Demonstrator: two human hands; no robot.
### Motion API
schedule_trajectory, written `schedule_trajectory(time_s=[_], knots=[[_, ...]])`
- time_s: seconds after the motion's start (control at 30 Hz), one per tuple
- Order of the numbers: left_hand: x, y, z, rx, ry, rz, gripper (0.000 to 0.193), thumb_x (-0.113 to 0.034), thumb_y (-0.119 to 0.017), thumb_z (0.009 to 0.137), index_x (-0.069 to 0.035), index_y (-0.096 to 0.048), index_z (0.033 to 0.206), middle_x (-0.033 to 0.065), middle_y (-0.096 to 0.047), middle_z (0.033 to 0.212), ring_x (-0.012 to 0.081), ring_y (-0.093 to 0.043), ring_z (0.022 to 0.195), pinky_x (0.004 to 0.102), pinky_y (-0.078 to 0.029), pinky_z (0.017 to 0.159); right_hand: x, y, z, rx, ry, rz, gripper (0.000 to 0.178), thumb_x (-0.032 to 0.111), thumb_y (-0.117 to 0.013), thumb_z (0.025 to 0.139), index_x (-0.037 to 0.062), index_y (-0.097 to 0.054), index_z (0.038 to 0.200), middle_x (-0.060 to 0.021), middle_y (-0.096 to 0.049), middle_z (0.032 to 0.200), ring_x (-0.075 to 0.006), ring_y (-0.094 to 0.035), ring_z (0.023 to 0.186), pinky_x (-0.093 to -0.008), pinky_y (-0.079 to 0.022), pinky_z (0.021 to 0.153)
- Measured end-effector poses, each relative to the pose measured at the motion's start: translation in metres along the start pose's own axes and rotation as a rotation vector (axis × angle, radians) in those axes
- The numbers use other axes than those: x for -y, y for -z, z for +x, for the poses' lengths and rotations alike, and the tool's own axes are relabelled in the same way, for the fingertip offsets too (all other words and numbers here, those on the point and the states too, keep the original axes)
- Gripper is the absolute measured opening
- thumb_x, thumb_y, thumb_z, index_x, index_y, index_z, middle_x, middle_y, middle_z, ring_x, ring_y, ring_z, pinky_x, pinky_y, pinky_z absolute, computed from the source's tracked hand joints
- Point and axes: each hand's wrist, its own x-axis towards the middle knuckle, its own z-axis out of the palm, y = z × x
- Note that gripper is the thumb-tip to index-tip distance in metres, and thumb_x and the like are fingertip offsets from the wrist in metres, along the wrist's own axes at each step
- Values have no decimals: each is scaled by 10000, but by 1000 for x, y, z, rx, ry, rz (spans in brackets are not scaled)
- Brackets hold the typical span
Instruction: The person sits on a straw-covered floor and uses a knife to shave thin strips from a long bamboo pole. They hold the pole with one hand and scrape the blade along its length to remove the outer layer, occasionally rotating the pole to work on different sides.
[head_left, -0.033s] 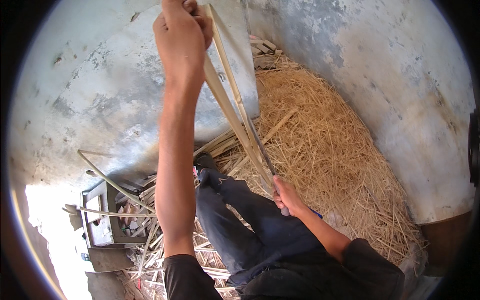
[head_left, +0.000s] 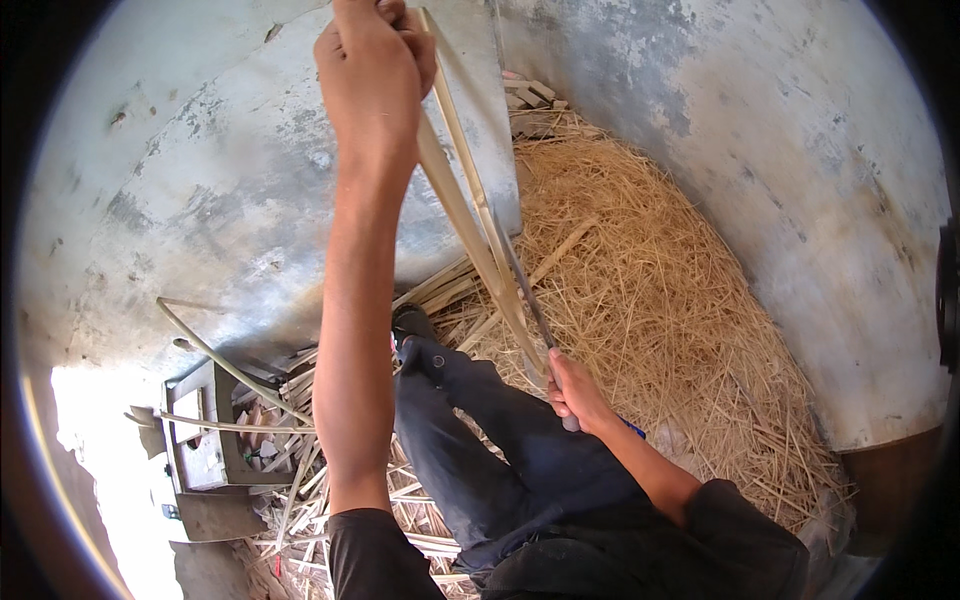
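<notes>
My left hand [head_left: 375, 70] is raised at the top of the view, its fingers closed round the upper end of pale bamboo strips. A broad strip [head_left: 455, 200] slants down from it toward my right hand, and a thinner strip [head_left: 462, 140] runs close beside it. My right hand [head_left: 577, 390], lower and near my thigh, grips the handle of a long, narrow knife. The knife's dark blade [head_left: 528, 287] points up and away along the right side of the strips. Where the lower strip ends meet the right hand is partly hidden.
Straw-like shavings [head_left: 640, 280] heap up on the right against a curved grey wall [head_left: 800, 180]. At the lower left stands a wooden box frame [head_left: 208, 430], with a bent green-tan pole [head_left: 225, 365] over it. Cut strips [head_left: 440, 285] lie by my foot.
My left hand has shifted slightly right and down with the strips. The blade's tip has swung a little right, away from the thinner strip. My right hand stays nearly still.
</notes>
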Motion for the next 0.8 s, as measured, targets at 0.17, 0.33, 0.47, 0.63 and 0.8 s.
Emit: schedule_trajectory(time_s=[0.17,0.33,0.47,0.63,0.8], knots=[[-10,-14,-1,-34,12,101,396,-285,-333,1093,-185,-319,709,-58,-254,560,78,-214,461,301,-196,431,40,-31,-46,133,322,35,551,601,-430,1081,82,-474,900,19,-375,592,-77,-340,407,-247,-313,381],[2,-16,0,-76,-83,188,419,-286,-325,1100,-178,-334,695,-59,-282,558,69,-231,454,295,-199,425,-31,-4,-25,15,-41,99,526,593,-432,1081,97,-467,908,23,-363,592,-75,-323,415,-251,-300,386],[4,-7,3,-60,-78,111,420,-288,-333,1099,-177,-339,694,-56,-294,563,68,-243,456,294,-205,429,-13,14,-26,-62,-158,166,524,614,-449,1072,113,-460,918,27,-362,599,-73,-305,417,-253,-280,383],[1,-16,2,-82,-43,134,418,-292,-334,1096,-173,-349,696,-53,-303,573,69,-250,465,293,-211,433,45,-9,-57,-11,279,149,540,584,-426,1084,81,-485,898,19,-373,586,-79,-334,420,-237,-295,391],[11,-28,1,-222,-272,336,410,-288,-339,1094,-174,-363,701,-51,-315,576,69,-245,468,292,-212,433,-5,-17,-42,95,102,87,522,575,-456,1080,104,-463,856,34,-356,592,-78,-324,433,-250,-291,394]])
